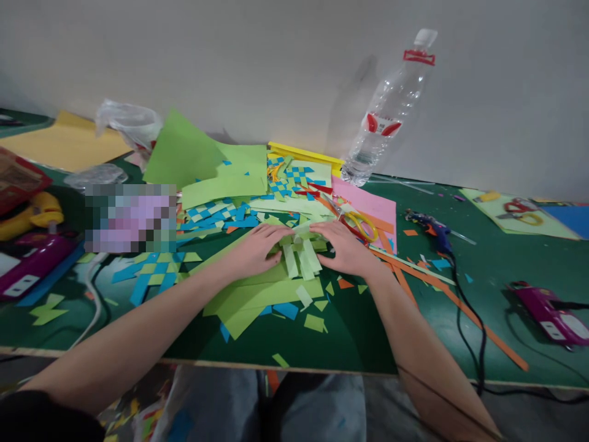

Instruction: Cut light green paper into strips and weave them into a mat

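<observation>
Between my two hands hangs a small bundle of pale green paper strips (304,261), their ends pointing toward me. My left hand (260,248) is curled on the left side, its fingertips at the top of the strips. From the right, my right hand (343,248) grips the upper edge, fingers bent and thumb lower down. Green paper sheets (257,301) lie beneath, partly hidden by my left forearm. Just behind my right hand rest yellow-handled scissors (361,226). Woven blue-and-green paper pieces (216,215) are piled beyond my left hand.
A tall plastic bottle (384,116) stands at the back right. On the right are a blue glue gun (435,236) with a black cord and a purple power strip (552,316). Another purple power strip (37,264) sits left. Orange strips (483,331) and paper scraps litter the green table (359,344).
</observation>
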A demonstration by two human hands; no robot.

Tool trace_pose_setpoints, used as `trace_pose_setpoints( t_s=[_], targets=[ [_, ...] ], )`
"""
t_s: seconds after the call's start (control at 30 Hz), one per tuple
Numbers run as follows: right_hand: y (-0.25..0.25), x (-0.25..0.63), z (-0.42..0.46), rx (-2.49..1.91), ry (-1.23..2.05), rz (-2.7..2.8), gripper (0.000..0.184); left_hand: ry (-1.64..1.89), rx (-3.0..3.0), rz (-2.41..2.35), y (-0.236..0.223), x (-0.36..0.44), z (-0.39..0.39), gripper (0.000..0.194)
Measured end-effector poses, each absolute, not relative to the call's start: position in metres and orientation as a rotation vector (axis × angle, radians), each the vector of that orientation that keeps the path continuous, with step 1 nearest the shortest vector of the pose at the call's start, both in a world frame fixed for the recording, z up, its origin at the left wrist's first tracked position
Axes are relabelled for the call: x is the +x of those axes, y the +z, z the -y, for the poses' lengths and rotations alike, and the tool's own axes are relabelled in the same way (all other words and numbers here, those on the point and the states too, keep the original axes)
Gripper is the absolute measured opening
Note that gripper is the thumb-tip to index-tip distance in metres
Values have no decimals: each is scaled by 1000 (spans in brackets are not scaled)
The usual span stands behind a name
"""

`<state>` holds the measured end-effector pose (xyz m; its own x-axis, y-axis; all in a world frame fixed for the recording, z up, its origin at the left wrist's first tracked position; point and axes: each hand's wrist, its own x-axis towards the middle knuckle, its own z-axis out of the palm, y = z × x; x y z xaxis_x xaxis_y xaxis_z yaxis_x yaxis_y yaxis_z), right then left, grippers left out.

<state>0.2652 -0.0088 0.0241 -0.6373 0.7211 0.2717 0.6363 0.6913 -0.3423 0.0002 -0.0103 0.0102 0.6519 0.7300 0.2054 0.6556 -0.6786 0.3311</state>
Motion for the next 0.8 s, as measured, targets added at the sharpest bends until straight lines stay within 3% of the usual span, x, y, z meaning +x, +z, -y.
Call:
trace_pose_setpoints(
  t_s=[0.8],
  targets=[
    [16, 232, 23, -1067, 270, 2532, 56, 529, 2572, -1131, 7, 0, 8, 45]
  ],
)
